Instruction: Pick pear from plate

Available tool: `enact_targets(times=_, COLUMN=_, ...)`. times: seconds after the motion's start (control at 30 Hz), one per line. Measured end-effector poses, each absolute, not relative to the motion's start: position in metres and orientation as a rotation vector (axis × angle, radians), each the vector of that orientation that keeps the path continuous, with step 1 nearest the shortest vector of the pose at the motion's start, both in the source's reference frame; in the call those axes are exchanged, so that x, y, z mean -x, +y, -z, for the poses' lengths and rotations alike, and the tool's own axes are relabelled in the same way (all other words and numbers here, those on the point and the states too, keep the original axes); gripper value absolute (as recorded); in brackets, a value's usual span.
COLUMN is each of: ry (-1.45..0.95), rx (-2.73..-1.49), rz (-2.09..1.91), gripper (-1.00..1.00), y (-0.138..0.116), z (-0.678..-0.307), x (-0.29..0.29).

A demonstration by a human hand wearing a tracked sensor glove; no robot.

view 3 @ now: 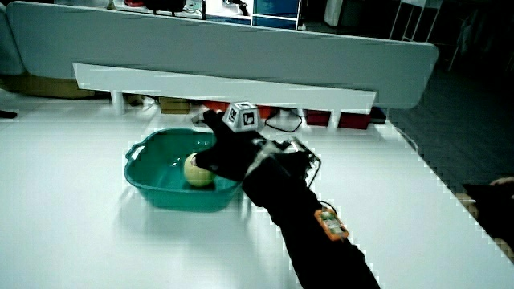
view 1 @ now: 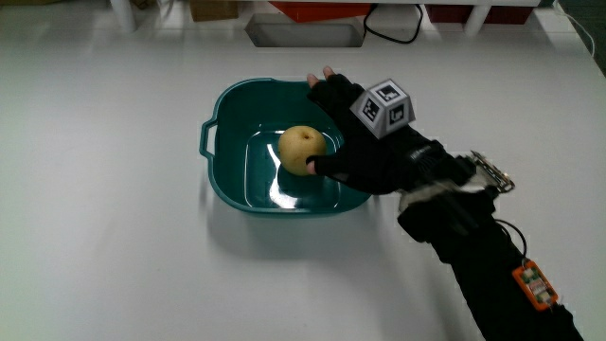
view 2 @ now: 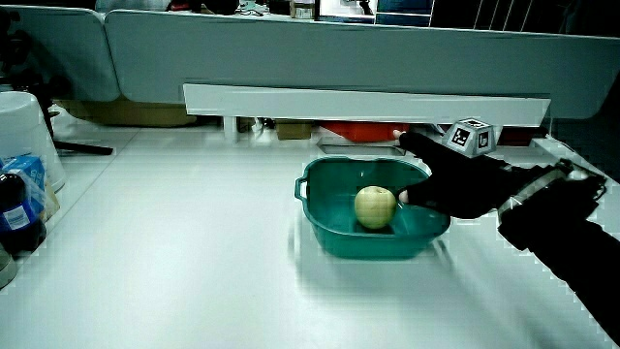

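Note:
A yellow pear (view 1: 299, 149) lies in a teal basin (view 1: 216, 125) with small handles, out on the white table. The gloved hand (view 1: 352, 134) reaches over the basin's rim beside the pear, its patterned cube (view 1: 385, 106) facing up. The thumb touches the pear's side while the other fingers are spread toward the basin's rim, so nothing is grasped. Both side views show the pear (view 2: 374, 206) (view 3: 195, 169) resting on the basin (view 2: 325, 231) (view 3: 157, 191) floor, with the hand (view 2: 436, 184) (view 3: 221, 152) against it and the forearm stretching back toward the person.
A low partition with a white shelf (view 2: 368, 100) runs along the table's edge farthest from the person, with a red object (view 2: 354, 131) under it. A white container (view 2: 21, 131) and a dark bottle (view 2: 17, 208) stand well away from the basin.

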State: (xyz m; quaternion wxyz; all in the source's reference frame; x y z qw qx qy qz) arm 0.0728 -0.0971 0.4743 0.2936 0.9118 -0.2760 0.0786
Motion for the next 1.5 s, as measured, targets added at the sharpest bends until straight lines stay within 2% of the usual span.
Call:
enact_targets(times=0.5, ry=-0.669, rx=-2.261, rz=-0.087, gripper=0.0, y=-0.093, z=-0.539, x=-0.051)
enact_targets(times=0.87, ry=-0.621, rx=-2.194, rz=-0.041, gripper=0.0, y=-0.087, z=-0.571, x=-0.044)
enact_targets(times=1.03, ry=-0.585, rx=-2.247, rz=-0.052, gripper=0.28, y=-0.087, z=-0.575, x=-0.047)
enact_targets(times=1.47, ry=-0.576, rx=-2.283, rz=-0.108, gripper=1.0, y=-0.085, z=-0.578, x=-0.053)
enact_targets(times=1.5, ry=-0.572, rx=-2.287, rz=-0.121, gripper=1.0, y=-0.085, z=-0.577, x=-0.053)
